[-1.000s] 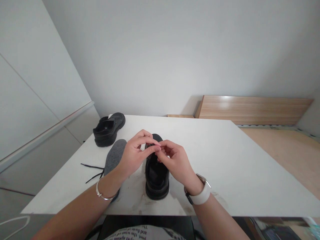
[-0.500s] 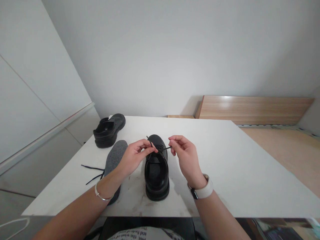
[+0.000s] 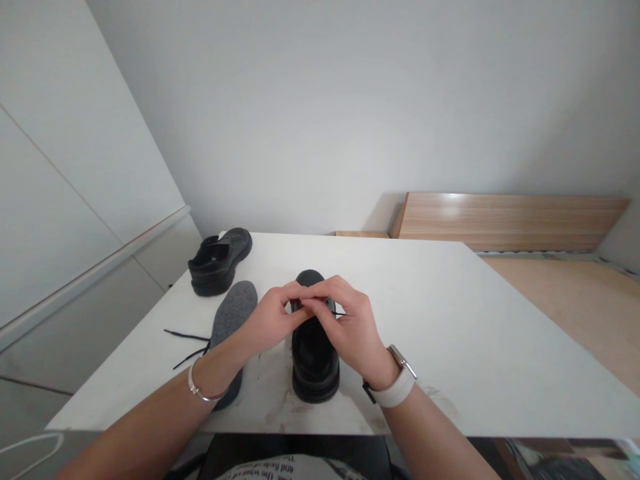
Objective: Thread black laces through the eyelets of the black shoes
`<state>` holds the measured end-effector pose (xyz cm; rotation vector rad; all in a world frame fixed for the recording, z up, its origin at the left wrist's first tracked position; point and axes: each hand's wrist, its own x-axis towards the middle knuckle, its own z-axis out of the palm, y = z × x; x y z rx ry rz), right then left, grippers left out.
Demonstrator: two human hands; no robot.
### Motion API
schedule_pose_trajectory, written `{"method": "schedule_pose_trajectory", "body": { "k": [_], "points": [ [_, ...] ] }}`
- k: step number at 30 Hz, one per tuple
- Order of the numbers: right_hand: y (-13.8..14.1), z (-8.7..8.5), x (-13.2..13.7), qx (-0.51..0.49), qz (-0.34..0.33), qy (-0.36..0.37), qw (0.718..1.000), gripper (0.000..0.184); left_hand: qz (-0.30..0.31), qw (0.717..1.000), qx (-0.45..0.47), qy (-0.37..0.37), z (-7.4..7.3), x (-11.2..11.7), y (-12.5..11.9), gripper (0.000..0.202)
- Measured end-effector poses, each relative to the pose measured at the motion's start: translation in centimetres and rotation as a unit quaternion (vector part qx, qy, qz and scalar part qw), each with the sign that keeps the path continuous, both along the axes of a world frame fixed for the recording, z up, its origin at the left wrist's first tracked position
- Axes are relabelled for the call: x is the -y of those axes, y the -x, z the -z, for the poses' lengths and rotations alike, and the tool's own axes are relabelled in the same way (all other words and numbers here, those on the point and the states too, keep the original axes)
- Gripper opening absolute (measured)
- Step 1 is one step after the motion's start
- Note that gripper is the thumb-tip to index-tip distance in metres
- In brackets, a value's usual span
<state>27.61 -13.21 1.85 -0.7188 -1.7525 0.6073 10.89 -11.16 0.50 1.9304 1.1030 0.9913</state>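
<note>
A black shoe (image 3: 316, 373) stands upright on the white table, its heel toward me and its toe pointing away. Over its lacing my left hand (image 3: 280, 313) and my right hand (image 3: 345, 317) meet, fingertips pinched together. A black shoelace (image 3: 340, 313) pokes out beside the right fingers; the rest of it is hidden behind them. Both hands are closed on the lace, though the exact grip is covered. Left of the shoe lies a grey insole (image 3: 234, 307), partly under my left forearm, with another dark lace (image 3: 187, 335) next to it.
A second black shoe (image 3: 213, 270) sits at the table's far left corner. The white table (image 3: 450, 333) reaches to the wall behind. Beyond its right side is a wooden headboard (image 3: 500, 220) with a pale bed surface (image 3: 560, 293). White cabinet panels (image 3: 75, 233) rise on the left.
My right hand has moved left and now touches my left fingertips above the shoe's lacing. The lace end it had pulled out to the right is now mostly covered.
</note>
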Motion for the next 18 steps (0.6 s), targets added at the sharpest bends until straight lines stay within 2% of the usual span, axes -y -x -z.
{"method": "schedule_pose_trajectory", "body": {
  "k": [4, 8, 11, 13, 16, 18],
  "points": [
    [-0.5, 1.1, -0.6, -0.028, 0.013, 0.091, 0.995, 0.02, 0.004, 1.0, 0.005, 0.024, 0.1, 0.0, 0.2, 0.021],
    [-1.0, 1.9, -1.0, 0.008, 0.016, 0.163, 0.987, 0.02, -0.006, 1.0, -0.023, -0.016, -0.1, 0.4, 0.4, 0.006],
    [-1.3, 2.0, -1.1, 0.042, 0.016, 0.17, 0.984, 0.019, 0.002, 0.995, -0.045, -0.091, -0.2, 0.8, 0.5, 0.01],
    [-1.4, 2.0, -1.2, 0.052, 0.012, 0.176, 0.983, 0.018, 0.009, 0.984, -0.062, -0.169, -0.2, 0.9, 0.6, 0.01],
    [-1.5, 1.9, -1.5, 0.054, 0.002, 0.188, 0.981, 0.017, 0.006, 0.948, -0.103, -0.301, -0.1, 0.8, 0.4, 0.011],
    [-1.6, 1.9, -1.9, 0.054, -0.01, 0.202, 0.978, 0.017, 0.001, 0.921, -0.143, -0.362, 0.1, 0.7, 0.2, 0.013]
  ]
}}
